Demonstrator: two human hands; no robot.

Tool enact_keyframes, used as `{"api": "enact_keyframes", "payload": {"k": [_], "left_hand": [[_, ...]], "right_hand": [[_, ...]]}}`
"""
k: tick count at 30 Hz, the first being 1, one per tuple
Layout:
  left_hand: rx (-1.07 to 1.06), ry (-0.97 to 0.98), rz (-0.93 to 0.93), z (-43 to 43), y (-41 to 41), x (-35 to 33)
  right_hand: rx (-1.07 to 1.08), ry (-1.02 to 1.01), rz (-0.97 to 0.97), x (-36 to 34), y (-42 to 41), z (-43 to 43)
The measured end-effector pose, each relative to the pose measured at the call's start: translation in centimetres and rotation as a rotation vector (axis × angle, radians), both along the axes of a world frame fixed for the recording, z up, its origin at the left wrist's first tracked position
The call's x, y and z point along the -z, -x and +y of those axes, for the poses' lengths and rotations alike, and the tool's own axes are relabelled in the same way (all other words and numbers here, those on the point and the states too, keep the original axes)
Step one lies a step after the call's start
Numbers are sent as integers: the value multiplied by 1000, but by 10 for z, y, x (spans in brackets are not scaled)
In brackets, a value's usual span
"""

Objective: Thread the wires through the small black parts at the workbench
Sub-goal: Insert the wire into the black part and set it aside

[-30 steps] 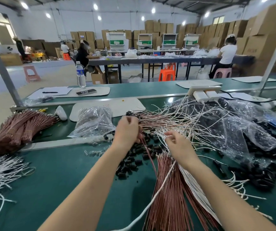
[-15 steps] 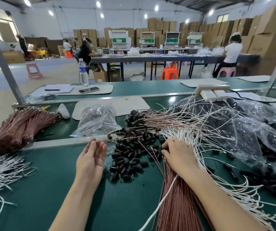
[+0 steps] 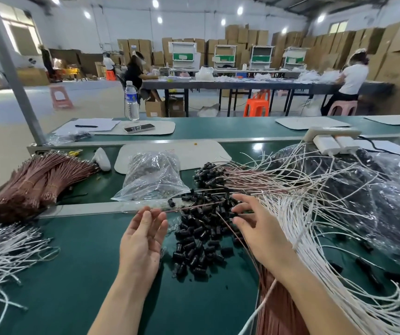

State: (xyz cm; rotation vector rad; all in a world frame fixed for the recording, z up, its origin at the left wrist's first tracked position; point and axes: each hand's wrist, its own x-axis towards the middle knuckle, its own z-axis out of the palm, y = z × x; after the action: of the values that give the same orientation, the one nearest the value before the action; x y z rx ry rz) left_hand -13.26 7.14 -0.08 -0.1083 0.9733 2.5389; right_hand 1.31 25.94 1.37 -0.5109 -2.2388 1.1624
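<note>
A heap of small black parts lies on the green bench between my hands. My left hand hovers at its left edge, palm turned inward, fingers straight; its fingertips are at the end of one thin pink wire that runs across the heap. My right hand is over the heap's right side with fingers spread and nothing plainly gripped. A pink wire bundle runs under my right forearm. White wires fan out to the right. Pink wires carrying black parts lie behind the heap.
A clear bag of parts sits behind my left hand. Tied pink bundles and loose white wires lie at the left. A large plastic bag covers the right; a power strip sits behind it. A white mat lies further back.
My left hand drew back from the heap to its left edge and opened with the palm turned inward. My right hand lifted off the wires and spread its fingers over the black parts.
</note>
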Motion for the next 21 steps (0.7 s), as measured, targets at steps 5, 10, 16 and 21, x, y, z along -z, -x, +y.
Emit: {"api": "enact_keyframes", "payload": {"k": [5,10,16,21], "left_hand": [[-36,61,4,3,4,7],[-42,81,7,3,6,9],[-48,91,24,3,4,8],[-47,101,29,2,3,7]], "right_hand": [[8,182,123,17,12,-8],[12,250,123,24,14,-4],[39,221,132,24,13,-4],[43,215,137,24,12,-5]]}}
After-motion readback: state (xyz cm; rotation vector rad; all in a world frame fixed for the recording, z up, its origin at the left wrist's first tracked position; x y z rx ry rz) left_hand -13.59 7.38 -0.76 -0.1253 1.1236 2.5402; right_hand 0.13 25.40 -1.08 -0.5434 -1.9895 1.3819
